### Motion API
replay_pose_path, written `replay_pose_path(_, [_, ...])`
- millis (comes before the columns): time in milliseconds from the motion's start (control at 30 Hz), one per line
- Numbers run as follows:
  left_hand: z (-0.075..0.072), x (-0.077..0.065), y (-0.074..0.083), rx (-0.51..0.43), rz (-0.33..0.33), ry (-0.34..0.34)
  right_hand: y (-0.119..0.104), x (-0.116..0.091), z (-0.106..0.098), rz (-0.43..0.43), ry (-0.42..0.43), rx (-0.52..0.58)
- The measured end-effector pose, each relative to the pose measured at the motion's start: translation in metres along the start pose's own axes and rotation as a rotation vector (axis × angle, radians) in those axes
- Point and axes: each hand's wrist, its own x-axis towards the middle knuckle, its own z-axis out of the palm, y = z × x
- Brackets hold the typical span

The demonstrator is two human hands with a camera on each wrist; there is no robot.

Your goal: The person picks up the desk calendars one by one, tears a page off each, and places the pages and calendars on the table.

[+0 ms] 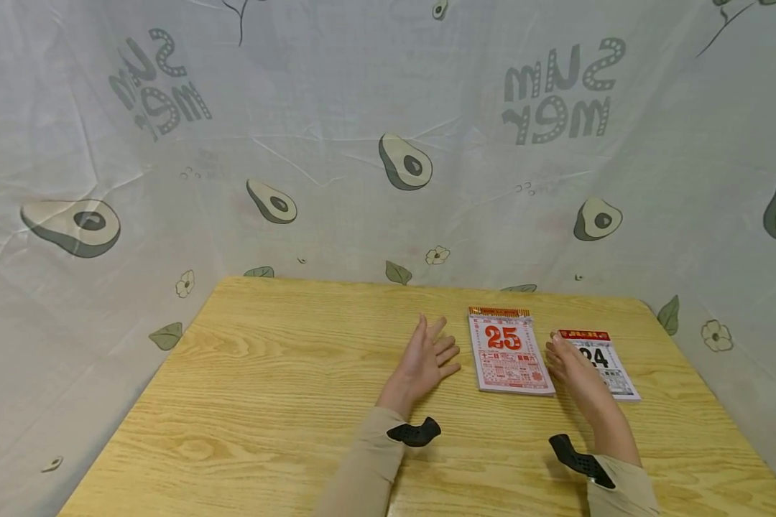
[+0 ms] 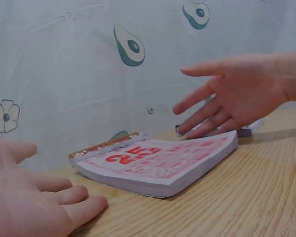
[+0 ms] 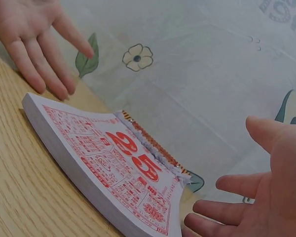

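A thick tear-off calendar with a red 25 (image 1: 507,359) lies on the wooden table between the two hands. My left hand (image 1: 422,359) is to its left, palm turned inward and fingers spread, holding nothing. On the other side, my right hand (image 1: 574,370) has its fingers extended near the calendar's right edge, also holding nothing. A second, smaller calendar with a black 24 (image 1: 611,370) lies to the right, partly hidden behind the right hand. In the right wrist view the red calendar's pages (image 3: 113,163) bow slightly, and a torn paper strip shows under its gold-and-red header.
The wooden table (image 1: 265,373) reaches back to a pale curtain (image 1: 336,108) printed with avocados, leaves and flowers. The curtain also hangs along both sides. Black bands (image 1: 415,432) sit on both wrists over beige sleeves.
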Motion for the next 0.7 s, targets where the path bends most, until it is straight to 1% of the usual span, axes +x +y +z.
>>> replay_pose_path(67, [0.0,0.002,-0.003,-0.026,-0.022,-0.019,0.001,0.0,-0.001,0.002,-0.014,0.031])
replay_pose_path(167, [0.002,0.004,-0.006,-0.029,-0.054,-0.045,0.002,0.0,-0.001,0.023,-0.041,0.105])
replay_pose_path(267, [0.005,0.004,-0.007,-0.007,-0.083,-0.059,0.004,0.001,-0.001,0.046,-0.067,0.156])
replay_pose_path(367, [0.009,0.004,-0.006,0.029,-0.106,-0.069,0.004,0.002,0.0,0.053,-0.082,0.172])
replay_pose_path(467, [0.012,0.005,-0.005,0.059,-0.12,-0.066,0.004,0.002,0.001,0.054,-0.085,0.175])
replay_pose_path(700, [0.019,0.009,-0.006,0.058,-0.132,0.0,0.003,0.002,0.002,0.056,-0.067,0.203])
